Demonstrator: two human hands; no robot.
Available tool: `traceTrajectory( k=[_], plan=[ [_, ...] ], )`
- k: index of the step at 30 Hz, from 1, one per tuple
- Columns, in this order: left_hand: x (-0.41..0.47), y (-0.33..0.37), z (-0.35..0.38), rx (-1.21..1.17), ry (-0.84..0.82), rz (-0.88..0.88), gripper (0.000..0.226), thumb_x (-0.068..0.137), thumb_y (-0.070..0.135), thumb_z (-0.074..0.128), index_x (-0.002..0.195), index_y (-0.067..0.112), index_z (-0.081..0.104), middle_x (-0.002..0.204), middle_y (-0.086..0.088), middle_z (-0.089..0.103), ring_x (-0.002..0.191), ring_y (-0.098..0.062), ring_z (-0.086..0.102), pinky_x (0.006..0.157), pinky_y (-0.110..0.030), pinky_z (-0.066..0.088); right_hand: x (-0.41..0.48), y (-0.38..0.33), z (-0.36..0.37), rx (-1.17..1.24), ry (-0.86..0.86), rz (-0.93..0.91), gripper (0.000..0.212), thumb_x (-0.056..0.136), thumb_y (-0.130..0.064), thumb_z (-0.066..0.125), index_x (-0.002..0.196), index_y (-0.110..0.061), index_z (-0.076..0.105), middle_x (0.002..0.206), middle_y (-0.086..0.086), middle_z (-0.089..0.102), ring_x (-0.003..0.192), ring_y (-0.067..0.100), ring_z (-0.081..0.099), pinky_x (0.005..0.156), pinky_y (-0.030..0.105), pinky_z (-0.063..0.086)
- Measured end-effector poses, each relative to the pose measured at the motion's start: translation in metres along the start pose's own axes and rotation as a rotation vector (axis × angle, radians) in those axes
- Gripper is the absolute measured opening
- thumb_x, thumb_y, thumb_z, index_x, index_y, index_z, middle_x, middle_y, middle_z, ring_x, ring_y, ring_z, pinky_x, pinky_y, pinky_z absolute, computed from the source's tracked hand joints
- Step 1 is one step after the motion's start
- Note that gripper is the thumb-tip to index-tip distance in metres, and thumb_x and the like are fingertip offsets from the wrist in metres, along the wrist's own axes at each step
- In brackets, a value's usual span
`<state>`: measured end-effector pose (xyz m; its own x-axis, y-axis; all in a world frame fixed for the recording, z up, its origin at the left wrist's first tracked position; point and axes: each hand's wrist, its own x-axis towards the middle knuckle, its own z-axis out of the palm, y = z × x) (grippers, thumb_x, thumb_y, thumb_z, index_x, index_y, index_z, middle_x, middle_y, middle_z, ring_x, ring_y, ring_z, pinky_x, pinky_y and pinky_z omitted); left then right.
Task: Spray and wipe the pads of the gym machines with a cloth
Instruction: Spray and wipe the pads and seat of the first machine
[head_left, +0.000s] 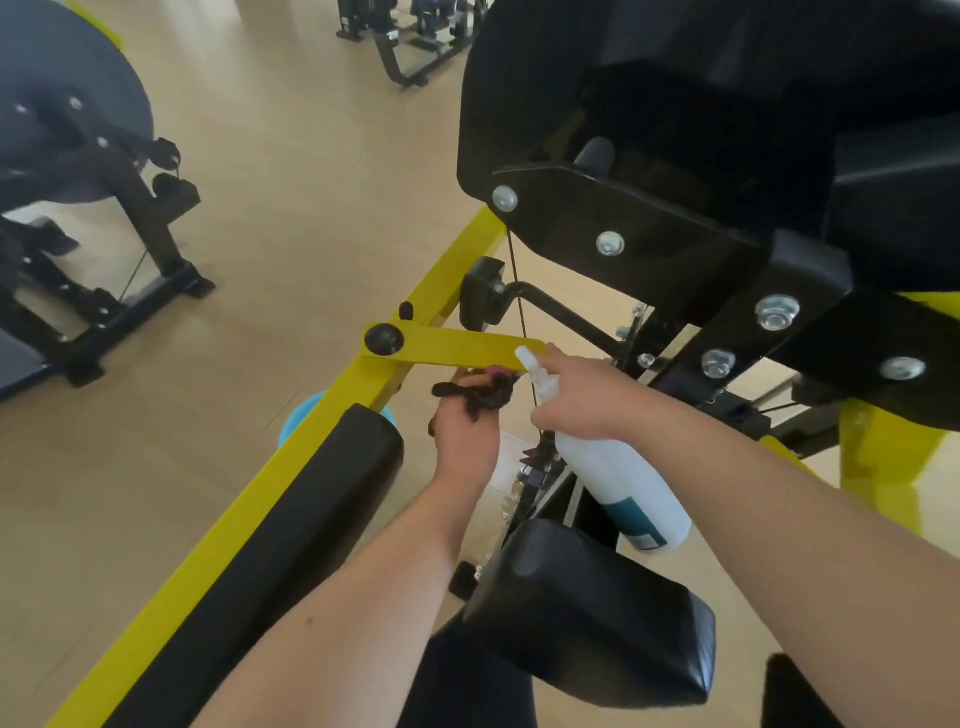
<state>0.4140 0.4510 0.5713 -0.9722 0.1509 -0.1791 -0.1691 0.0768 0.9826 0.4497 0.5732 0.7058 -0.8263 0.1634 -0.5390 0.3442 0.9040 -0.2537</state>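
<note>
Nearest us, a black pad (587, 613) sits low in the middle. To its left a long black pad (285, 545) lies along the yellow frame (244, 519). Just beyond, our left hand (465, 431) has its fingers curled round a dark cloth (483, 397), bunched just under a flat yellow bar (457, 348). Our right hand (576, 395) grips the neck of a white spray bottle (623, 483), with the nozzle toward the cloth and the body slanting down over the near pad. That spot is blurred, so we cannot tell whether the cloth touches the bar. A blue object (306, 415) peeks from behind the frame. Farther off, a large black pad (519, 78) rises at upper right. Another machine (78, 182) stands on the wooden floor (311, 182) at left.
</note>
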Motion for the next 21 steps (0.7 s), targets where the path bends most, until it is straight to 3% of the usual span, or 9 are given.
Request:
traceTrajectory(
  k=[1,2,4,5,8,12,16,19,21],
  plan=[
    [0.000,-0.002,0.005,0.037,-0.029,0.034,0.023,0.093,-0.001,0.060,0.106,0.017,0.068,0.107,0.004,0.071,0.098,-0.007,0.067,0.091,-0.029,0.056,0.002,0.001,0.000,0.008,0.004,0.004,0.063,0.093,-0.024,0.058,0.150,-0.034,0.035,0.118,0.002,0.053,0.107,0.027,0.056,0.078,0.029,0.044],
    [-0.001,-0.002,0.009,0.042,-0.050,0.062,0.029,0.090,-0.007,0.060,0.108,0.014,0.068,0.109,0.002,0.071,0.099,-0.004,0.066,0.090,-0.024,0.054,0.003,0.002,0.000,0.011,0.005,0.007,0.042,0.093,-0.023,0.058,0.130,-0.040,0.046,0.093,-0.005,0.045,0.097,0.025,0.053,0.068,0.027,0.040],
    [0.003,-0.010,0.016,0.139,-0.102,0.111,0.032,0.088,-0.006,0.066,0.115,0.011,0.069,0.120,-0.003,0.065,0.105,-0.009,0.061,0.097,-0.028,0.052,0.006,0.002,0.000,0.036,-0.008,-0.006,0.038,0.095,-0.021,0.058,0.092,-0.047,0.031,0.079,-0.008,0.031,0.091,0.024,0.050,0.061,0.025,0.034],
    [0.006,-0.017,0.018,0.241,-0.137,0.166,0.031,0.088,-0.002,0.069,0.116,0.013,0.073,0.128,-0.005,0.057,0.111,-0.012,0.055,0.103,-0.029,0.048,0.007,0.003,0.000,0.041,-0.024,-0.012,0.041,0.095,-0.020,0.058,0.086,-0.046,0.027,0.079,-0.008,0.030,0.091,0.024,0.049,0.060,0.024,0.033],
    [0.017,-0.039,0.022,0.452,-0.228,0.300,0.033,0.087,0.015,0.078,0.120,0.019,0.076,0.138,-0.007,0.042,0.125,-0.021,0.044,0.111,-0.034,0.040,0.009,0.005,0.004,0.060,-0.026,-0.028,0.036,0.094,-0.018,0.057,0.116,-0.045,0.048,0.095,-0.003,0.041,0.094,0.024,0.050,0.059,0.024,0.032],
    [0.028,-0.051,0.019,0.586,-0.230,0.365,0.046,0.085,0.020,0.079,0.130,0.024,0.071,0.136,-0.012,0.042,0.127,-0.036,0.040,0.110,-0.051,0.041,0.012,0.007,0.006,0.120,0.002,-0.024,0.050,0.094,-0.019,0.059,0.102,-0.057,0.028,0.077,-0.010,0.017,0.089,0.020,0.046,0.058,0.022,0.029],
    [0.031,-0.041,0.012,0.652,-0.264,0.500,0.044,0.091,0.021,0.070,0.134,0.020,0.067,0.136,-0.018,0.046,0.126,-0.040,0.039,0.106,-0.051,0.043,0.011,0.007,0.006,0.104,0.002,0.003,0.055,0.097,-0.020,0.057,0.131,-0.055,0.030,0.077,-0.011,0.019,0.091,0.019,0.046,0.059,0.021,0.029],
    [0.032,-0.038,0.013,0.525,-0.218,0.606,0.028,0.094,0.014,0.068,0.120,0.010,0.073,0.131,-0.016,0.049,0.122,-0.027,0.048,0.102,-0.038,0.048,0.008,0.006,0.004,0.106,-0.030,0.005,0.081,0.097,-0.019,0.057,0.163,-0.033,0.012,0.107,0.008,0.053,0.095,0.021,0.051,0.064,0.024,0.035],
    [0.029,-0.036,0.016,0.399,-0.187,0.539,0.016,0.094,0.007,0.067,0.105,0.007,0.078,0.123,-0.007,0.048,0.111,0.000,0.053,0.096,-0.023,0.050,0.006,0.005,0.003,0.125,-0.033,0.006,0.080,0.097,-0.018,0.057,0.163,-0.030,0.015,0.109,0.012,0.048,0.095,0.021,0.053,0.068,0.027,0.039]
  ],
)
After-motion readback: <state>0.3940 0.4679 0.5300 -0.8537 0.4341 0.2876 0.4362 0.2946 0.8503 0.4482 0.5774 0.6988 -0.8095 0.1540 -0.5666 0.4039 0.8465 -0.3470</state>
